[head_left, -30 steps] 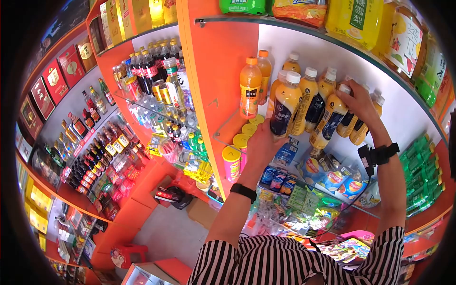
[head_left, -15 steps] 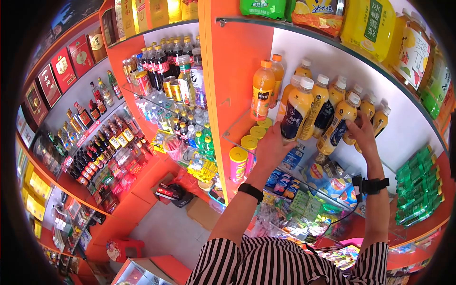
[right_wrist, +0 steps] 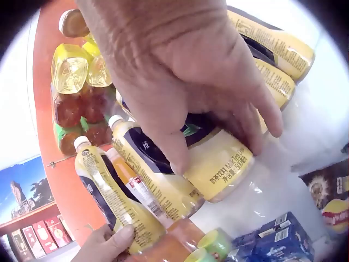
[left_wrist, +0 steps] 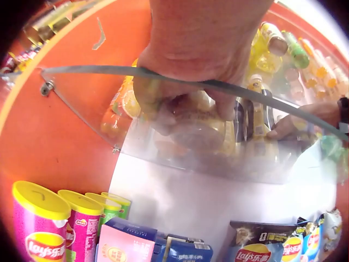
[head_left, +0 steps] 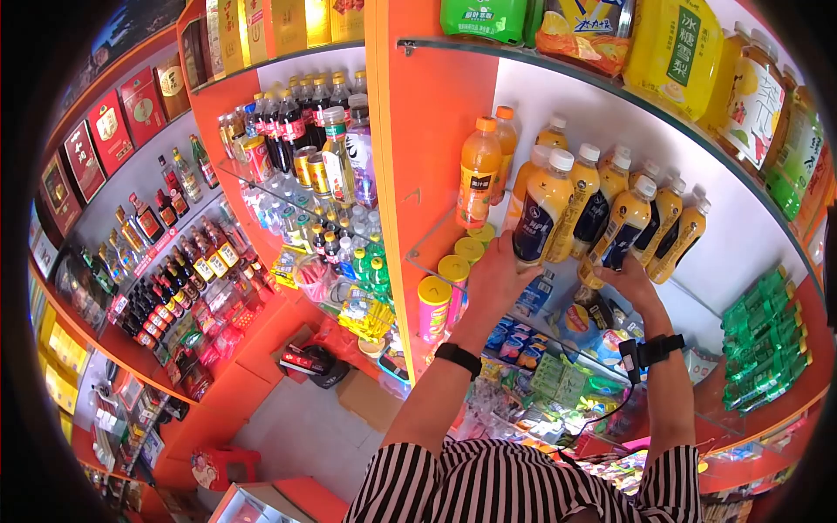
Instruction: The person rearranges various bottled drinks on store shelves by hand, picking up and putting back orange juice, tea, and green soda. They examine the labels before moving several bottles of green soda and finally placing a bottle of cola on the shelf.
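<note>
Several yellow bottles with dark labels and white caps stand grouped on a glass shelf. My left hand (head_left: pixel 500 277) grips the lower part of the leftmost front bottle (head_left: pixel 542 209); in the right wrist view, the thumb of my left hand (right_wrist: pixel 106 244) lies on that bottle (right_wrist: pixel 117 191). My right hand (head_left: pixel 629 286) holds another front bottle (head_left: pixel 621 228) low down, and in the right wrist view my right hand (right_wrist: pixel 180 82) has thumb and fingers around this bottle (right_wrist: pixel 221 166). Seen from below through the glass, my left hand (left_wrist: pixel 191 60) covers much of its bottle.
Two orange juice bottles (head_left: pixel 479 174) stand left, against the orange partition (head_left: pixel 425 131). Below the glass shelf are canisters with yellow lids (head_left: pixel 434 305) and chip bags (left_wrist: pixel 259 243). Green packs (head_left: pixel 767 340) lie at the right. A glass shelf with large bottles (head_left: pixel 680 52) hangs above.
My right hand has moved from the bottle's cap down to its lower part, and the bottle stands more among the others. My left hand keeps its grip on the leftmost front bottle.
</note>
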The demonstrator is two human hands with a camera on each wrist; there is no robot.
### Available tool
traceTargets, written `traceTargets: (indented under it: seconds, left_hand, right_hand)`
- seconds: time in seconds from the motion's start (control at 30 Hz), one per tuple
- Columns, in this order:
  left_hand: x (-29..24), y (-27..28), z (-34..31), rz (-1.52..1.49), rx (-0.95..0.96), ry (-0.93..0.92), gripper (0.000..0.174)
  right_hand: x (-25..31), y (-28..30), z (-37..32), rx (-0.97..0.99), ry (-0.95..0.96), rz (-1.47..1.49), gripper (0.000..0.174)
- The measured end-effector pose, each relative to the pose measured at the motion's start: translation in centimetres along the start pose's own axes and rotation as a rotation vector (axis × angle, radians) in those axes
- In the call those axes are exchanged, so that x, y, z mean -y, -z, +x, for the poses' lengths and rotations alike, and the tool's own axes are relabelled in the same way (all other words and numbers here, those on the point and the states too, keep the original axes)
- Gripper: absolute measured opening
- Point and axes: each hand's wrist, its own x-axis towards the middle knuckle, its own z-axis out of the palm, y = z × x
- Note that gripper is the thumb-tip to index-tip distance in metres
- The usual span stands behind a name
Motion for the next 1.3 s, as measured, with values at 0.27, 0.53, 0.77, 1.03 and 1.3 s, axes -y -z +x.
traceTargets:
  seconds: [0.27, 0.53, 0.77, 1.03, 1.3]
  left_hand:
    - [0.3, 0.0, 0.2, -0.028, 0.001, -0.009, 0.067]
    - [0.6, -0.2, 0.2, -0.009, -0.033, -0.034, 0.07]
    - [0.7, -0.4, 0.2, -0.024, -0.034, -0.023, 0.07]
    - [0.5, -0.2, 0.2, -0.032, 0.04, -0.04, 0.07]
    - [-0.3, 0.6, 0.0, -0.046, 0.093, -0.031, 0.068]
  right_hand:
    - [2.6, 0.4, -0.6, 0.076, -0.079, -0.235, 0.053]
    - [3.7, 0.5, -2.1, 0.178, -0.149, -0.211, 0.054]
    - [0.0, 0.9, -2.2, 0.217, -0.057, -0.103, 0.058]
    - [3.7, 1.4, -2.2, 0.145, -0.263, -0.181, 0.081]
    - [4.8, 1.9, 0.1, -0.084, -0.126, -0.101, 0.065]
